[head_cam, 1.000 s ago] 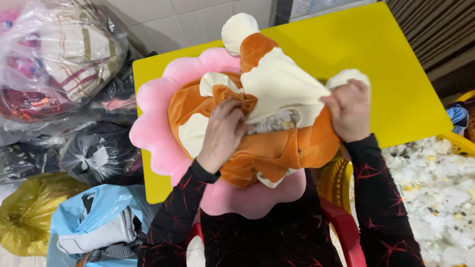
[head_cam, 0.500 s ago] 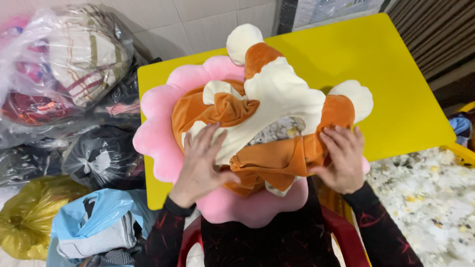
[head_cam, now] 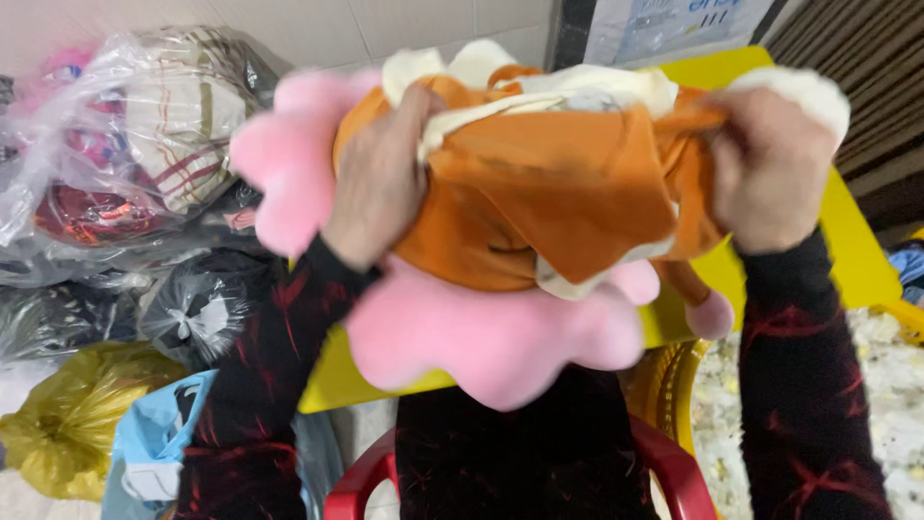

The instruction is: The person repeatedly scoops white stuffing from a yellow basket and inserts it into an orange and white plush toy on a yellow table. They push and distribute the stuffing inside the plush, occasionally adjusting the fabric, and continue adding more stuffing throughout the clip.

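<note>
I hold up an orange and cream plush toy skin (head_cam: 558, 193) with a pink petal-shaped mane (head_cam: 491, 337), lifted off the yellow table (head_cam: 847, 260) toward the camera. My left hand (head_cam: 380, 178) grips its left side near the pink petals. My right hand (head_cam: 770, 169) grips the orange fabric and a white plush ear at the right. A small pink plush foot (head_cam: 712, 313) dangles below. The picture is blurred by motion.
Clear plastic bags of plush goods (head_cam: 125, 144) and dark bags (head_cam: 202, 308) pile at the left, with a yellow bag (head_cam: 67, 424) and a blue bag (head_cam: 154, 443) below. White stuffing (head_cam: 895, 424) lies at the lower right. A red chair (head_cam: 674, 472) is under me.
The plush toy was lying on the yellow table under both hands; now both hands have raised it off the table and closer to the camera, stretching the orange fabric between them.
</note>
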